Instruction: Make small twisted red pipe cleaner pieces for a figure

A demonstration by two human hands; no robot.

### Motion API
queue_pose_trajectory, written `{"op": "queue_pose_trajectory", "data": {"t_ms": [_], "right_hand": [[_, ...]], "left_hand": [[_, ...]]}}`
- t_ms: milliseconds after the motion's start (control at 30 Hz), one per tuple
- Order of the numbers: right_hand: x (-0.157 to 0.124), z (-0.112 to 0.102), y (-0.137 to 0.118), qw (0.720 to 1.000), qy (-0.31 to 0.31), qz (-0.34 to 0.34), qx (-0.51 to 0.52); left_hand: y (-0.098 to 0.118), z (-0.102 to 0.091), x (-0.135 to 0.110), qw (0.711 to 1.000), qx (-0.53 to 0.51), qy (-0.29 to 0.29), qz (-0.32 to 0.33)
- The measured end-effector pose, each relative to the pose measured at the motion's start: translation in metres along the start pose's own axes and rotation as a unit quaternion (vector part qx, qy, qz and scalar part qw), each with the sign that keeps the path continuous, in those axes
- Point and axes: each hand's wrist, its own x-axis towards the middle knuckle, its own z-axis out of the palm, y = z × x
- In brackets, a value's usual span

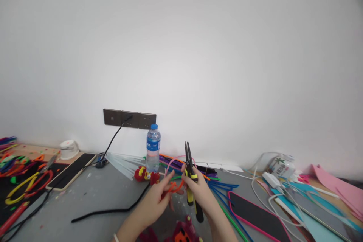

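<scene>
My right hand (202, 193) is closed round a pair of black and yellow pliers (190, 174), jaws pointing up and away. My left hand (157, 200) pinches an orange pipe cleaner piece (175, 187) just left of the pliers, the two hands almost touching. A pink pipe cleaner loop (173, 161) arcs above the fingers. Below the hands, at the frame's bottom edge, lies a red and orange fuzzy figure (183, 233). A long black pipe cleaner (113, 209) lies on the grey table (93, 193) to the left.
A water bottle (153, 148) stands behind a small red and yellow fuzzy figure (146, 175). Phones lie at left (72, 171) and right (256, 216). Coloured pipe cleaners (221, 187) are piled behind the hands. A wall socket strip (129, 118), cables, chargers and paper sheets crowd the right.
</scene>
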Motion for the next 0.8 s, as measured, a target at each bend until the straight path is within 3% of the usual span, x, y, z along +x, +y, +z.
{"op": "queue_pose_trajectory", "data": {"t_ms": [167, 300, 400, 633, 800], "right_hand": [[0.005, -0.010, 0.002, 0.998, 0.062, -0.008, 0.010], [0.014, -0.033, 0.009, 0.979, 0.193, 0.000, 0.058], [0.021, -0.052, 0.018, 0.951, 0.300, 0.010, 0.079], [0.026, -0.080, 0.031, 0.927, 0.366, 0.025, 0.072], [0.025, -0.085, 0.031, 0.924, 0.376, 0.007, 0.068]], "left_hand": [[-0.002, -0.006, 0.001, 0.998, 0.010, 0.059, 0.014], [-0.013, -0.015, 0.008, 0.989, 0.010, 0.148, 0.006], [-0.021, -0.021, 0.012, 0.984, 0.030, 0.174, 0.001], [-0.013, -0.018, 0.008, 0.977, 0.157, 0.139, 0.029], [-0.004, -0.011, 0.008, 0.936, 0.334, 0.066, 0.090]]}}
